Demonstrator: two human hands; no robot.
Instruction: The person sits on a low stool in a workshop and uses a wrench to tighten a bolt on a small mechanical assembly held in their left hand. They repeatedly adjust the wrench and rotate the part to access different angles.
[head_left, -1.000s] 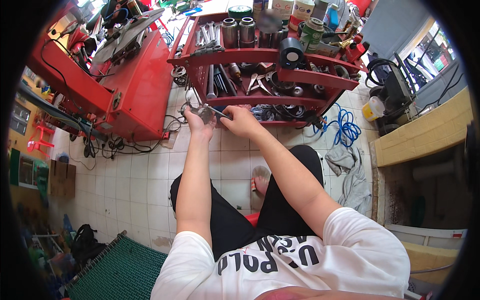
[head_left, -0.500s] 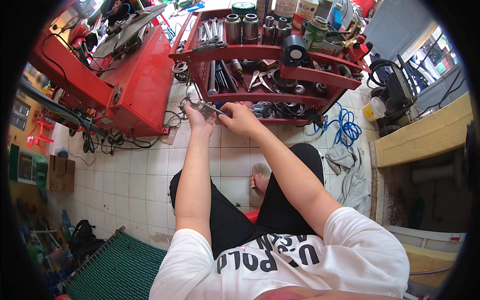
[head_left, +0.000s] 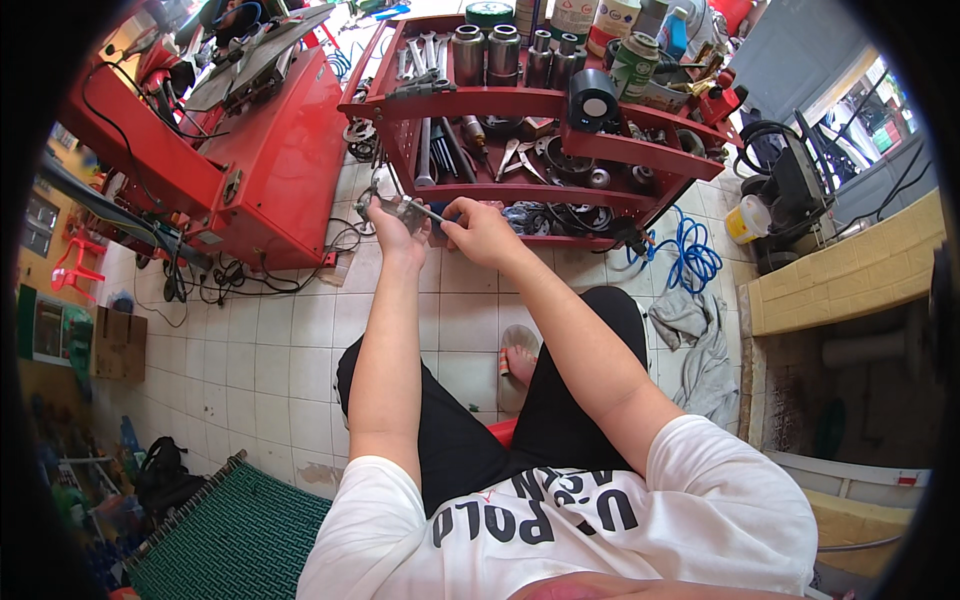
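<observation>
My left hand (head_left: 398, 238) is closed around a small grey metal part (head_left: 394, 209), palm up, in front of the red tool cart. Its finer details are too small to make out. From the right, my right hand (head_left: 486, 234) pinches a slim screwdriver-like tool (head_left: 430, 213). The metal shaft points left and meets the part, while the fingers cover most of its other end. Both forearms stretch forward over my knees.
The red tool cart (head_left: 480, 103) carries sockets, wrenches, cans and pliers. A red machine (head_left: 275, 180) stands left, with black cables on the tiles. On the right lie a blue hose (head_left: 693, 255) and a grey cloth (head_left: 697, 335). A green woven seat (head_left: 235, 530) is at lower left.
The fingers of my right hand have shifted slightly on the tool, and its shaft sits a little differently against the part. My left hand stays almost still.
</observation>
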